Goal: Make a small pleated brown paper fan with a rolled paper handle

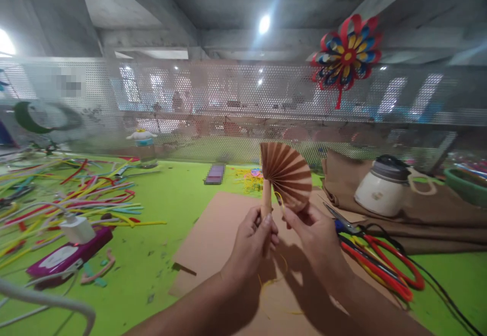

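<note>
A pleated brown paper fan [291, 171] stands upright in front of me, its folds spread to the right of a tan stick-like handle [267, 196]. Wrapped around that handle is my left hand [258, 232], fingers closed. Close by on the right, my right hand [310, 224] pinches a thin yellow string [280, 199] beside the fan's lower edge. More of the string trails below the hands over a brown cardboard sheet [224, 224]. Part of the right fingertips is hidden behind the fan and thumb.
Red-handled scissors [380, 255] and pliers lie at right, near a white jug [382, 186] on folded brown cloth [342, 173]. Colourful fuzzy strips [95, 189], a purple power strip [72, 252] and white cables cover the left. A glass jar [146, 150] stands behind, before a perforated metal panel.
</note>
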The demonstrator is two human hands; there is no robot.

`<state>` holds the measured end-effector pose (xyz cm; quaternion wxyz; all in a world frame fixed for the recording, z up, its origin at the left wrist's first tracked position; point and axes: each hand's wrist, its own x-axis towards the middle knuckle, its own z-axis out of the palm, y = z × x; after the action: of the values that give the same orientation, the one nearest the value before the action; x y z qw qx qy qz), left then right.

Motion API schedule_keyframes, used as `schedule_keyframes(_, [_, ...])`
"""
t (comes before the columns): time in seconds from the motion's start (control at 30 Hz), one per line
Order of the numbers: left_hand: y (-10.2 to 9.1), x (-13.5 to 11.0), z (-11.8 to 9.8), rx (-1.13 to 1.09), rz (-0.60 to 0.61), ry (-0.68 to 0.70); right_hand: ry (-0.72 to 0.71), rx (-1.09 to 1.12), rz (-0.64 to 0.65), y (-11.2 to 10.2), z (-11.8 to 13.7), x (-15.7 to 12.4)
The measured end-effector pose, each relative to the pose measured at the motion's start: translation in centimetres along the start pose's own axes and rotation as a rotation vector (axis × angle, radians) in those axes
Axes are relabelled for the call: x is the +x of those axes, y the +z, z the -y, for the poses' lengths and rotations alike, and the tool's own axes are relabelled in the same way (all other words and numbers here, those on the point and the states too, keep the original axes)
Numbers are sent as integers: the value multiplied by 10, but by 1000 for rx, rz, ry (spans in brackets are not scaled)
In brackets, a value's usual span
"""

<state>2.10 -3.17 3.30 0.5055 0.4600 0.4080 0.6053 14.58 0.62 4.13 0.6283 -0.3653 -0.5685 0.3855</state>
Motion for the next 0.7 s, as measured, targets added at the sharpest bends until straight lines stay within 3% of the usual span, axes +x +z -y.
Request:
schedule_keyframes(0.13, [-7, 5, 1, -55, -9, -38, -35, 64, -173, -25, -1, 26])
schedule_keyframes(0.2, [-9, 8, 4, -67, -21, -51, -36, 73, -189, -33, -3, 31])
schedule_keyframes(0.43, [-8, 10, 9, -16, -14, -46, -25, -84, 195, -17, 3, 25])
schedule_keyframes(0.57, [-6, 9, 10, 24, 22, -56, -39, -109, 202, -13, 10, 61])
schedule_keyframes(0.7, [-5, 7, 9, 43, 67, -85, 25, -89, 293, -15, 12, 93])
